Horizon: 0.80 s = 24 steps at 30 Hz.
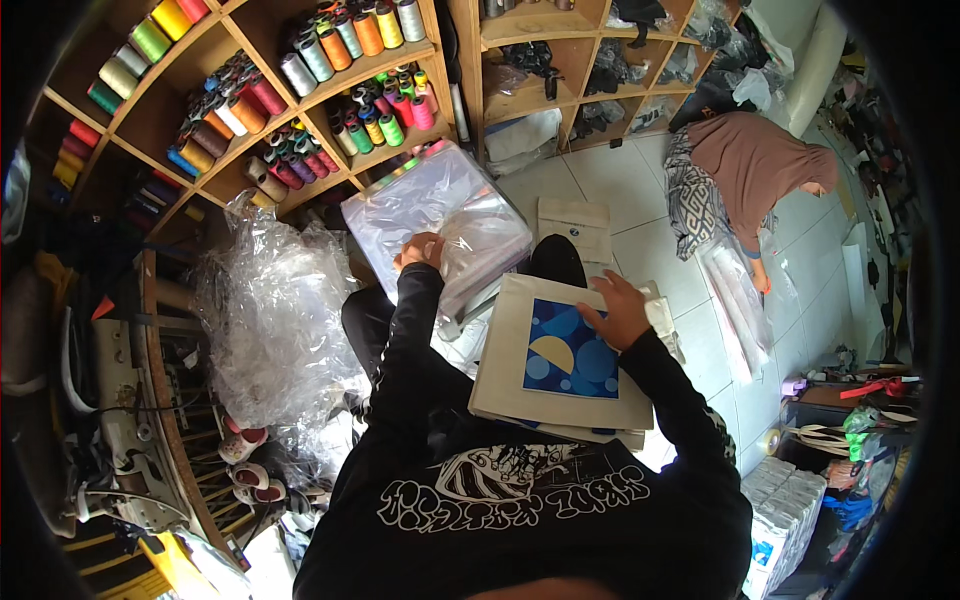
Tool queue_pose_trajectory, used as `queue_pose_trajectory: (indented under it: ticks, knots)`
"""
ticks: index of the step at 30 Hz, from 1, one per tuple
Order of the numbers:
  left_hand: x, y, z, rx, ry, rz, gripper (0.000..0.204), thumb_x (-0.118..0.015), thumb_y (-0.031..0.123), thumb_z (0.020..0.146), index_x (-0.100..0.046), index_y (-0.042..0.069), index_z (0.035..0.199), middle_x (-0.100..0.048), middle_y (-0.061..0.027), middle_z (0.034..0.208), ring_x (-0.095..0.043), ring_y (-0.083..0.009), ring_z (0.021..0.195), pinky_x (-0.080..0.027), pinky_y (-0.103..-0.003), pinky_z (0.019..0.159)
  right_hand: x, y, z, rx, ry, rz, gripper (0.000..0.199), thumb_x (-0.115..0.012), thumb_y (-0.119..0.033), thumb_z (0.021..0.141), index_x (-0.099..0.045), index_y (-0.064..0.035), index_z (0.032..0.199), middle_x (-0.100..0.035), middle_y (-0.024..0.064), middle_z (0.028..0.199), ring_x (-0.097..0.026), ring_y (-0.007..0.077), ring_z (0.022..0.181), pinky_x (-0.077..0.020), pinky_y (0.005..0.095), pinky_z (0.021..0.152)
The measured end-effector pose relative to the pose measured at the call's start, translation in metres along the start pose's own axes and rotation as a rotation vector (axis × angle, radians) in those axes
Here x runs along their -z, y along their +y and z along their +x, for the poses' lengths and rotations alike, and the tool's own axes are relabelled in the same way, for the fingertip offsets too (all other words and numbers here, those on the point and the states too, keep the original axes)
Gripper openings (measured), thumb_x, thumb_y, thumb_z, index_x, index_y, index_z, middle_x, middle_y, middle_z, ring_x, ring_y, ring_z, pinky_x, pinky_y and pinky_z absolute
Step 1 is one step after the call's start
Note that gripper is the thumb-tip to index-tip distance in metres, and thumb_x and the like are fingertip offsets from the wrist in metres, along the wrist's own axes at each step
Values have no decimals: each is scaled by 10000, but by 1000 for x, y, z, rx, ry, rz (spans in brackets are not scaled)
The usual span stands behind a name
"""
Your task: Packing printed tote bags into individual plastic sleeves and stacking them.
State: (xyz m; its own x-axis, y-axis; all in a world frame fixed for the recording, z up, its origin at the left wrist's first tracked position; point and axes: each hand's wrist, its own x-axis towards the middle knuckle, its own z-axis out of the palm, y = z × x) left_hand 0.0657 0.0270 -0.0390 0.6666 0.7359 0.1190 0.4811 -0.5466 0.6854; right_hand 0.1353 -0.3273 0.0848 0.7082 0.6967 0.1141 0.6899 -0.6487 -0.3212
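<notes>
My left hand is closed at the near side of a stack of clear plastic bags, its curled fingers gripping the top bag, which wrinkles beside them. Across my lap lies a small pile of cream cloth bags. The uppermost carries a square blue print with circles and a pale yellow half-round shape. On the upper right corner of that pile rests my right hand, fingers spread and holding nothing.
Another cream bag lies on the tiled floor ahead. A crouching person handles a long plastic-wrapped bundle at right. Crumpled clear plastic heaps at my left. Wooden shelves hold thread spools; a wrapped stack stands lower right.
</notes>
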Motion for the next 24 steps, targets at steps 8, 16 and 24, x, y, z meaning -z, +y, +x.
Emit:
queue_pose_trajectory:
  ticks: [8, 16, 24]
  knots:
    - [38, 34, 19, -84, 212, -443, 244, -666, 305, 801, -634, 65, 827, -656, -56, 767, -640, -178, 691, -476, -315, 616, -51, -86, 85, 205, -56, 609, 470, -653, -363, 779, -530, 37, 992, -567, 214, 980, -576, 306, 923, -454, 357, 773]
    - [75, 64, 11, 16, 23, -1053, 197, -562, 215, 894, -561, 19, 913, -599, -44, 816, -593, -134, 708, -495, -272, 661, -86, -147, 161, -114, -150, 1468, 353, -630, -238, 843, -528, -10, 1091, -592, 77, 978, -584, 117, 888, -477, 253, 699]
    - [98, 53, 20, -20, 63, -1272, 90, -513, 160, 916, -519, 71, 924, -546, -1, 805, -580, -107, 715, -528, -312, 705, -49, -168, 197, 162, 14, 1423, 144, -571, -121, 869, -589, -8, 957, -628, 27, 860, -606, 109, 790, -464, 219, 644]
